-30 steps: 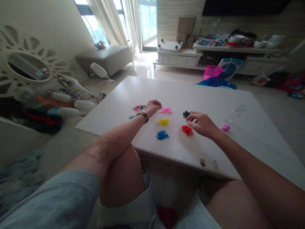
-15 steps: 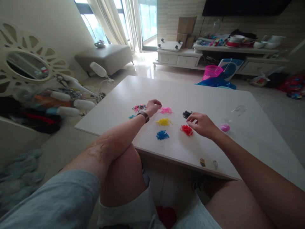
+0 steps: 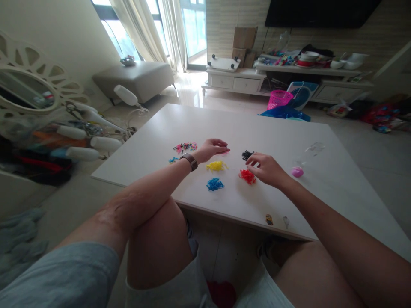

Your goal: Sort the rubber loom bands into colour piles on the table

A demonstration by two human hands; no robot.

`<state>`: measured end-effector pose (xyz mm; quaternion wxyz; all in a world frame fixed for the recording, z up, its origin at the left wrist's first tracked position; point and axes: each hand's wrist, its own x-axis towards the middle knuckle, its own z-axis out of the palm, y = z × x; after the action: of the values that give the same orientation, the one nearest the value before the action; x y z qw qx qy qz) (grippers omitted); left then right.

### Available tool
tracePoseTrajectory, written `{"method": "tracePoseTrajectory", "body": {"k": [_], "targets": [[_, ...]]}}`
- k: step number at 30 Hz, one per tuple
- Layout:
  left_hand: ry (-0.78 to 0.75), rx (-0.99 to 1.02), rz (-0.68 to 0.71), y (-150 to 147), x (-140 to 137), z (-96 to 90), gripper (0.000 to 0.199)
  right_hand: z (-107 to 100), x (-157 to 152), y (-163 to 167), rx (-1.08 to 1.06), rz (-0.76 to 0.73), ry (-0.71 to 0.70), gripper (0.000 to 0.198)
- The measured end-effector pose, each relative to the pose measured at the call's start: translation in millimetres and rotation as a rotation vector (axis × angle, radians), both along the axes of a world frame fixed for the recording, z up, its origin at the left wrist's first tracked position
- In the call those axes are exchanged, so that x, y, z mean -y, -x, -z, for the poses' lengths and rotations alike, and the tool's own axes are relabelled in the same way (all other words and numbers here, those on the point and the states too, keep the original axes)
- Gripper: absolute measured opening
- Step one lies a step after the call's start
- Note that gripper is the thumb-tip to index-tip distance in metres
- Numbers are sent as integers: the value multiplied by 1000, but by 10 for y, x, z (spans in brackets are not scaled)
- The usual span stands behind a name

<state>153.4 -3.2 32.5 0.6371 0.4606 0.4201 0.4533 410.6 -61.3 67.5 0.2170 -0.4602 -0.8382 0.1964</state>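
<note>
The pink pile point(image 3: 226, 152) is mostly covered by the left hand point(image 3: 210, 150), near the middle of the tabletop point(image 3: 199, 122); whether anything is grasped by its fingers cannot be told. The right hand point(image 3: 266, 169) is held with loosely bent fingers beside the black pile point(image 3: 247, 155) and the red pile point(image 3: 247, 176); a grasp cannot be made out. Toward the right edge, a clear object point(image 3: 316, 147) is hardly distinguished.

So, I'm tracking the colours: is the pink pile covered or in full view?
Mostly covered: from this view, the left hand hides the pink pile except a small patch.
</note>
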Motion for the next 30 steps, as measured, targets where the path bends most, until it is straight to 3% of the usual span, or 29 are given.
{"method": "tracePoseTrajectory", "body": {"k": [5, 11, 30], "targets": [[28, 36, 196, -118, 125, -102, 26, -1, -1, 16, -12, 9, -21, 11], [25, 11, 338, -158, 189, -97, 33, -8, 10, 34, -32, 1, -18, 11], [-2, 5, 465, -316, 337, -178, 33, -75, 57, 101, -70, -7, -47, 24]]}}
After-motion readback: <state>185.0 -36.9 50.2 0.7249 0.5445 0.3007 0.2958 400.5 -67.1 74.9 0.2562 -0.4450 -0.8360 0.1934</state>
